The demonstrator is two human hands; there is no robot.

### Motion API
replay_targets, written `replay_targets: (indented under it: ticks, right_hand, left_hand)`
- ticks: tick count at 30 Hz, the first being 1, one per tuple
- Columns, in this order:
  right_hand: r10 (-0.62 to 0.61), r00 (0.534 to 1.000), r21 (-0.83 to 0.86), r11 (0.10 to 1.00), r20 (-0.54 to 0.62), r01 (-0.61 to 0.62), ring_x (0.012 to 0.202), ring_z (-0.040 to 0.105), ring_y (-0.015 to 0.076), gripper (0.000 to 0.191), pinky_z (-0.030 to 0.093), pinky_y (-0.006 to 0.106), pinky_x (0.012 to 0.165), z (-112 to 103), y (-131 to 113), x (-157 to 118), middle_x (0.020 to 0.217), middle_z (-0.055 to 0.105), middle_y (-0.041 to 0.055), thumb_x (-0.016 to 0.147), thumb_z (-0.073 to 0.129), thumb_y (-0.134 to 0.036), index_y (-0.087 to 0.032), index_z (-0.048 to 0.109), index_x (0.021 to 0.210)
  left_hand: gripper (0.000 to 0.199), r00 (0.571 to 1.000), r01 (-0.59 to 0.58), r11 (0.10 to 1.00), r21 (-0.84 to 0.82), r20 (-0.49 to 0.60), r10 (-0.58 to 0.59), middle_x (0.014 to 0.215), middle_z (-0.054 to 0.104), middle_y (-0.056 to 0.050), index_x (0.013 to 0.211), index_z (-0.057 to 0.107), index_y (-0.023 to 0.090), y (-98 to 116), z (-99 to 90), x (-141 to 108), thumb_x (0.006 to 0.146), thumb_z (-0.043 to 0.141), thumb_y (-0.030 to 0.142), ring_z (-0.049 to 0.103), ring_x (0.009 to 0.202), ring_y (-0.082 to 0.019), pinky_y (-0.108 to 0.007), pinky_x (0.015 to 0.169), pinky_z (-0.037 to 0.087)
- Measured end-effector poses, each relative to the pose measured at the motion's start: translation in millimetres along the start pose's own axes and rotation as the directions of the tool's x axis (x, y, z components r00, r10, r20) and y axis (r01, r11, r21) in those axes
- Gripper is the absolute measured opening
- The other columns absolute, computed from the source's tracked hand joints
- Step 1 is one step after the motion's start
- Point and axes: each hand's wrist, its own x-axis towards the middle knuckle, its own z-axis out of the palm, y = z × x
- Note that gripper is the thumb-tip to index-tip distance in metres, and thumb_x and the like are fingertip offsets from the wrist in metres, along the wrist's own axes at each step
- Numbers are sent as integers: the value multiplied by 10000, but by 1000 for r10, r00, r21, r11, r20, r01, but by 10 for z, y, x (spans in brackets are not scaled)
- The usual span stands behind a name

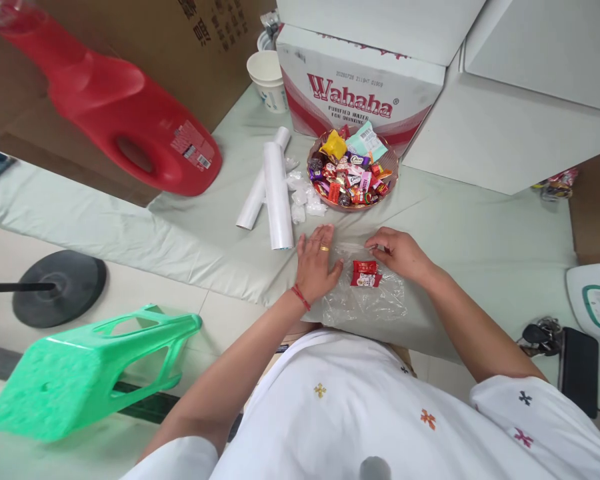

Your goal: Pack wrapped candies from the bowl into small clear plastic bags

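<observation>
A clear plastic bag (pixel 380 302) lies flat at the table's front edge, with two red-wrapped candies (pixel 365 274) on or in it; which of the two I cannot tell. My left hand (pixel 317 263) rests with its fingers stretched out on the bag's left side. At the bag's upper right, the fingers of my right hand (pixel 397 252) are pinched together, with a small dark red bit showing at the fingertips. Beyond my hands stands a round dish (pixel 353 205) full of mixed wrapped candies (pixel 355 167).
White rolls (pixel 279 197) and crumpled clear plastic (pixel 303 197) lie left of the dish. Behind are paper cups (pixel 267 77) and a Wahaha box (pixel 355 93). A red jug (pixel 155 127) stands left, keys (pixel 543 335) and a phone (pixel 579 370) lie right. A green stool (pixel 90 373) is at lower left.
</observation>
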Motion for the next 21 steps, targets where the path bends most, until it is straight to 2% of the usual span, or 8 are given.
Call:
replay_targets:
  ticks: [2,4,6,8,10,14,17,21]
  right_hand:
    - [-40,999,-13,999,-21,40,792,669,170,250,485,290,733,-3,-39,-103,1023,712,67,937,563,-178,-211,778,1060]
    - [-68,997,-58,996,-34,66,821,677,173,262,490,287,734,2,-78,-222,1035,714,65,951,553,-174,-222,770,1090]
    - [-84,996,-119,990,-40,79,834,678,172,275,484,279,712,17,-116,-354,1041,715,62,979,541,-189,-240,763,1134]
    - [-97,995,-182,979,-39,88,843,677,168,293,470,267,680,49,-144,-490,1048,716,59,1008,527,-211,-265,751,1188]
    - [-117,992,-249,963,-41,103,826,671,162,304,452,261,644,99,-152,-615,1057,723,57,1018,516,-209,-278,745,1206]
    - [-149,987,-370,921,-53,120,778,665,160,310,424,267,582,211,-102,-804,1098,740,69,1008,497,-172,-256,746,1173]
    - [-137,990,-375,920,-42,112,818,685,173,292,459,280,603,249,-44,-927,1173,737,82,1017,495,-194,-249,734,1174]
    - [-106,990,-330,941,-89,71,767,675,160,248,498,306,615,241,-30,-1175,1276,698,104,1043,491,-272,-246,719,1137]
  left_hand:
    - [765,999,-31,999,-37,30,32,1458,614,-168,1594,328,112,6,-11,69,894,576,294,434,1475,-307,-566,1293,162]
    - [604,996,-73,995,-61,36,76,1218,722,-115,1465,513,146,-11,-19,105,868,564,226,532,1353,-289,-563,1278,210]
    - [379,990,-141,988,-61,15,142,1032,724,-80,1195,684,196,-51,-26,98,852,526,159,583,1235,-272,-553,1234,297]
    - [268,974,-225,973,-47,-11,225,941,694,-71,953,714,222,-105,-34,50,839,498,111,594,1164,-260,-537,1172,376]
    - [261,951,-310,950,-32,-17,310,891,671,-63,857,692,234,-160,-44,-29,839,483,79,592,1127,-246,-521,1132,411]
    - [303,873,-485,874,20,68,483,931,676,-60,905,691,238,-264,-61,-208,892,456,48,577,1141,-224,-498,1131,403]
    - [303,819,-556,830,30,192,541,968,675,-79,969,696,218,-347,-82,-304,885,470,35,565,1156,-240,-458,1066,444]
    - [360,820,-508,860,-49,276,501,1049,661,-120,1057,689,187,-421,-150,-364,797,490,36,558,1138,-266,-434,977,480]
